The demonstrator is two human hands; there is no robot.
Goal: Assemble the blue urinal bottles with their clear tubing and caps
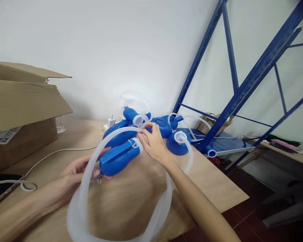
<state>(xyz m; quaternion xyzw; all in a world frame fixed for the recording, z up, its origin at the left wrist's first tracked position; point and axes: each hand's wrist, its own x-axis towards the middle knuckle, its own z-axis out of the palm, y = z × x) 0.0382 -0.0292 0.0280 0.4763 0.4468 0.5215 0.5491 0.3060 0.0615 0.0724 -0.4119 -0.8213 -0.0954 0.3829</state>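
Note:
My left hand [84, 169] grips the lower end of a blue plastic bottle [120, 157], which lies tilted with its mouth up to the right. A small strap with a metal ring hangs by the fingers. At the mouth, my right hand [153, 139] has thumb and fingers closed around the white cap [139, 144], partly hiding it. A long translucent hose [84, 188] arches over my left wrist, loops down toward me and rises again beneath my right forearm. Its upper end disappears behind my right fingers, so I cannot tell what it joins there.
More blue bottles [161, 127] with hoses are heaped behind my hands, one [178, 146] with a white cap. An open cardboard box [22, 134] stands left on the wooden table [212, 188]. A white cable [58, 153] crosses it. Blue shelving [234, 101] rises at the right.

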